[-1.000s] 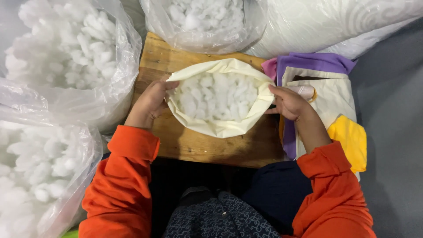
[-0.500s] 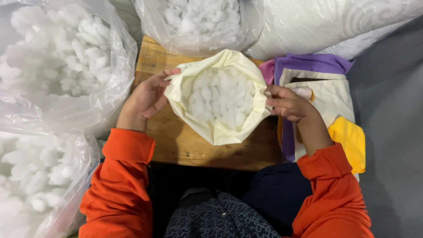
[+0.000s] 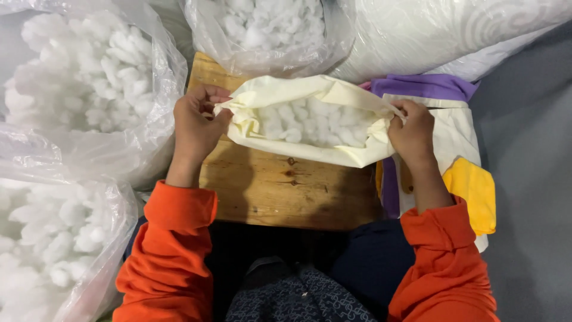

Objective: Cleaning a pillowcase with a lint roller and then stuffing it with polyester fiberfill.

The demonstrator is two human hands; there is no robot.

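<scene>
A cream fabric cover (image 3: 298,152) filled with white fluffy stuffing (image 3: 310,125) rests on a small wooden table (image 3: 280,191). My left hand (image 3: 196,122) grips the left end of its open mouth. My right hand (image 3: 411,131) pinches the right end. Between them the mouth is stretched wide and flattened into a slit, with stuffing showing inside. Both arms wear orange sleeves.
Clear plastic bags of white stuffing stand at the left (image 3: 89,77), the lower left (image 3: 47,250) and the top middle (image 3: 268,30). A white plastic-wrapped bundle (image 3: 453,30) lies top right. Purple, cream and yellow fabric pieces (image 3: 459,173) are stacked right of the table on grey floor.
The cover's round mouth has been pulled sideways into a wide flat opening. Both hands moved outward and up, and each now grips an end of the rim.
</scene>
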